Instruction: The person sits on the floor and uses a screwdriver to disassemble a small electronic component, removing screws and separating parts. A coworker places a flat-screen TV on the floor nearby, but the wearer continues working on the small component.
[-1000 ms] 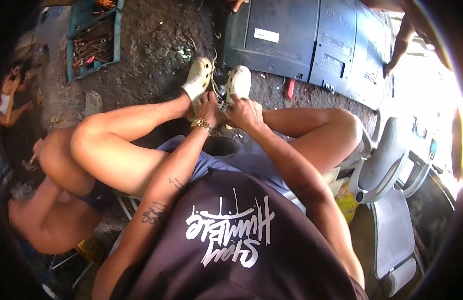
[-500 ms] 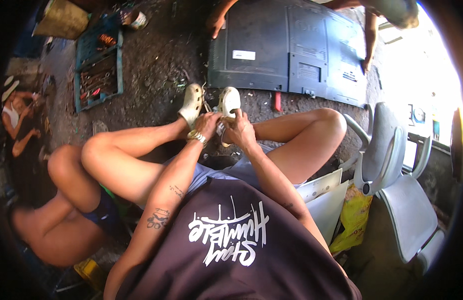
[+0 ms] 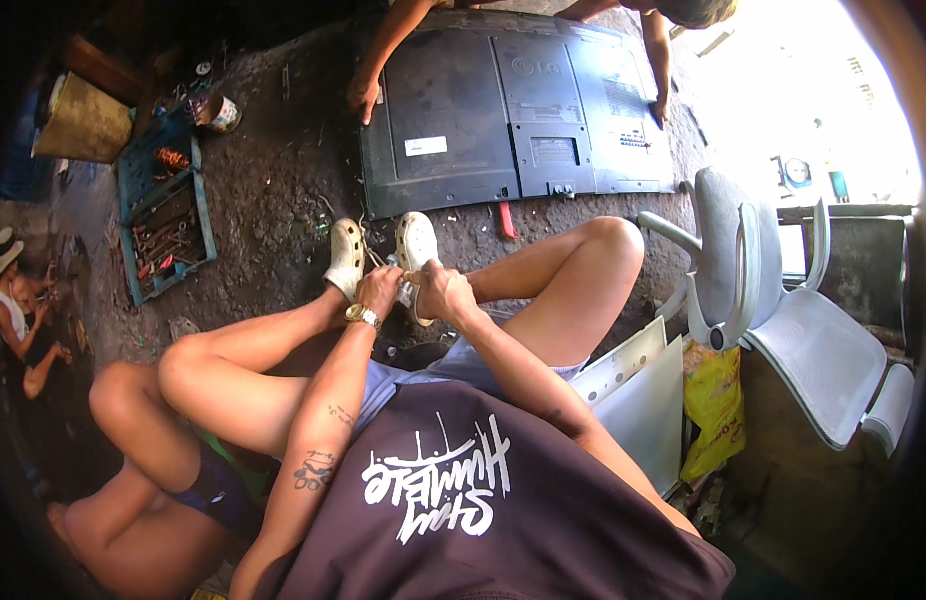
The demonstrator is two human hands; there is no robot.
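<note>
My left hand, with a metal watch at its wrist, is closed between my knees, just behind my pale clogs. My right hand is closed close beside it, fingers bent inward. Both hands meet around something small and thin, too hidden to name. Beyond my feet lies a large flat-screen television, its dark back panel facing up. Another person's hands rest at its left and right edges. A red strip-like piece lies by its near edge.
To the left is a blue crate of wrenches and other tools, with a bucket behind it. A grey office chair, pale panels and a yellow bag stand on the right. Someone's bent leg is close on my left.
The view has shifted, so the television, crate and chair sit differently in the picture. My hands stay closed together near my clogs. More of the other person's arm shows at the television's left edge.
</note>
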